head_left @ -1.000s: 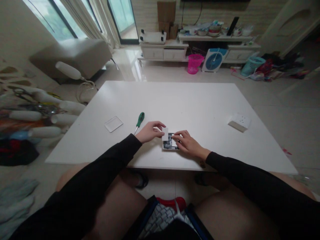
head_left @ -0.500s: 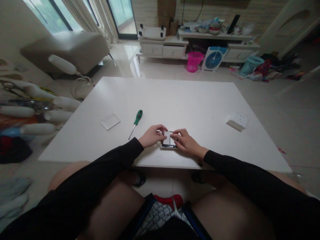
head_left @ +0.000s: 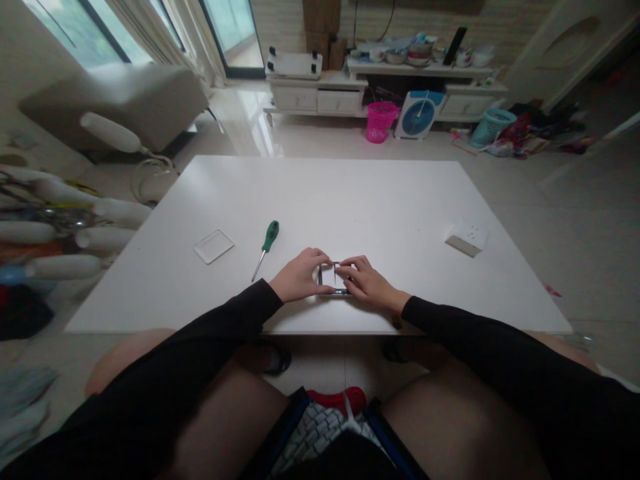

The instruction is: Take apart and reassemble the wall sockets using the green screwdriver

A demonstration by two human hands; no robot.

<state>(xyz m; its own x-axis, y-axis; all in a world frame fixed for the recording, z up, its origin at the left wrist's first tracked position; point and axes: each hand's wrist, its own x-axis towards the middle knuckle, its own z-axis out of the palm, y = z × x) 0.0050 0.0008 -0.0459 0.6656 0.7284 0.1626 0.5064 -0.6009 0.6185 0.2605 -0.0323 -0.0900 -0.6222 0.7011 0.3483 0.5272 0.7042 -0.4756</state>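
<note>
Small device (head_left: pixel 327 276), white-topped, dark-edged, flat on white table (head_left: pixel 320 200).

White is being shown by the bench (head_left: pixel 320 200), and the white face of the small plate (head_left: pixel 327 277) is being edged with black. Green is being displayed on the handle of the screwdriver (head_left: pixel 269 243), silver along its shaft. Dark dots are being borne on the white socket box (head_left: pixel 470 239). Black is being worn on both sleeves (head_left: pixel 245 309); the pale lap cloth (head_left: pixel 325 425) is being crossed by dark brick-like lines. Bright pink is being shown by a basket (head_left: pixel 381 123), blue and white by a fan (head_left: pixel 420 117).
</note>
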